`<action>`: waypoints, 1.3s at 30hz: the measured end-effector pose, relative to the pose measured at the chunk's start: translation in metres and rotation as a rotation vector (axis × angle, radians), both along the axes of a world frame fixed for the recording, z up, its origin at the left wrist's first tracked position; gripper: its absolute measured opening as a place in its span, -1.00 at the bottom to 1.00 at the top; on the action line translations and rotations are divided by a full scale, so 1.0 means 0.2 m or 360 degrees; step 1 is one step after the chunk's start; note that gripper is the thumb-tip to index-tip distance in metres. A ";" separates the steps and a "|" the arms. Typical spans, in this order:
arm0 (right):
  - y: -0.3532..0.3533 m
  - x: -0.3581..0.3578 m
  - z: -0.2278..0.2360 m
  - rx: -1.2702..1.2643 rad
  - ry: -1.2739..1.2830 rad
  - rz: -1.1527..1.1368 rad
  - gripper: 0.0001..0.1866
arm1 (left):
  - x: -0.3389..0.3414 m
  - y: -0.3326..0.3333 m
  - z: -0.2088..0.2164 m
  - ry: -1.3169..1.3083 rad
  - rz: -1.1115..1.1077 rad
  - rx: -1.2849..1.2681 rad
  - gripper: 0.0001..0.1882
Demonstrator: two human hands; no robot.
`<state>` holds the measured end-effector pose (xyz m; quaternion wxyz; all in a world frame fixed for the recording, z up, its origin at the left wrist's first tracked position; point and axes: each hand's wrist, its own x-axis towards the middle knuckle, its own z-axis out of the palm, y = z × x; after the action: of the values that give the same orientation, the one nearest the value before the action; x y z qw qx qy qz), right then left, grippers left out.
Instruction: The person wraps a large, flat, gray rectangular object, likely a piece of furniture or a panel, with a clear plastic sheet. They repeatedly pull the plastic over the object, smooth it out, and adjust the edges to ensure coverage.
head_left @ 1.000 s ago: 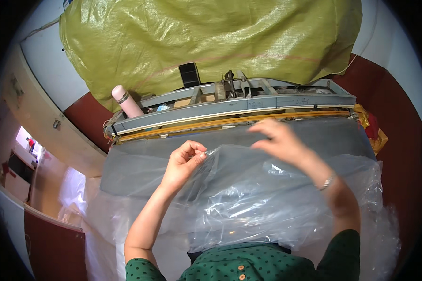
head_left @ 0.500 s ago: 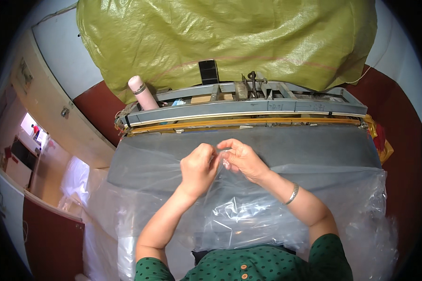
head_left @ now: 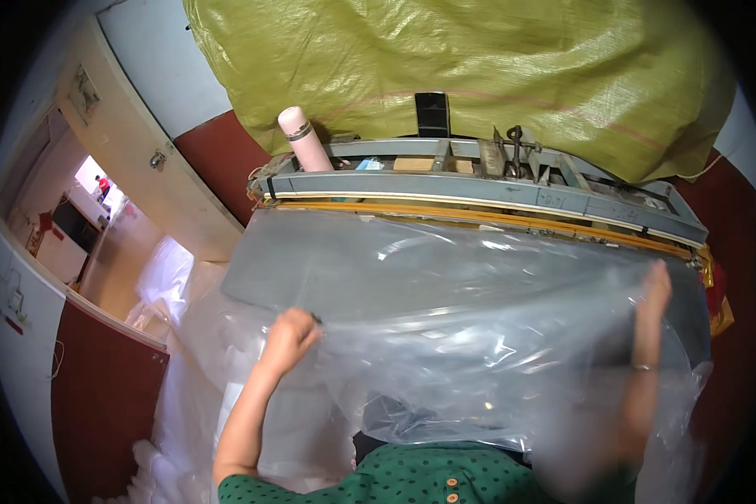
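Clear plastic film [head_left: 445, 336] stretches across the grey tabletop [head_left: 277, 252] between my two hands, wrinkled and shiny. My left hand [head_left: 292, 336] is closed in a fist on the film at the left, just over the table's near left part. Far out to the right, my right hand [head_left: 657, 286] grips another part of the film, its fingers pressed together near the table's right end. The right forearm lies partly behind the film and looks blurred.
Behind the tabletop runs a grey metal frame [head_left: 479, 186] with orange strips [head_left: 470, 218]. On it stand a pink bottle [head_left: 306, 143] and metal clamps [head_left: 517, 155]. A dark phone [head_left: 433, 115] leans against a yellow-green woven sheet [head_left: 479, 59]. More film hangs at the left, beside an open door [head_left: 143, 126].
My hands were close together at the middle, fingering the film. Now they are far apart, left hand to the left, right hand far right, with the film spread between them. The view has shifted.
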<state>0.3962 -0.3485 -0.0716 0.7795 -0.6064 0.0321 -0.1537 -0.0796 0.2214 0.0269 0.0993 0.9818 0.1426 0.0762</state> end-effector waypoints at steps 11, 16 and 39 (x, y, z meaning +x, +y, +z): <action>-1.08 -0.17 0.17 -0.2377 0.0757 -0.1008 -0.59 | 0.41 0.34 -0.18 -0.0269 0.0018 -0.0238 -0.53; -1.10 -0.12 0.16 -0.2495 0.0698 -0.1041 -0.60 | 0.55 0.87 -0.26 -0.0352 0.1325 0.0065 -0.33; -0.99 -0.16 0.26 -0.2140 0.0451 -0.1113 -0.64 | 1.35 -1.72 0.24 0.0623 -0.1612 -0.1691 -0.61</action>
<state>0.3648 -0.5473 -0.0189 0.1380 -0.9182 0.2209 -0.2984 0.1904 -0.1220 0.0747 0.5546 0.7431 -0.2929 -0.2331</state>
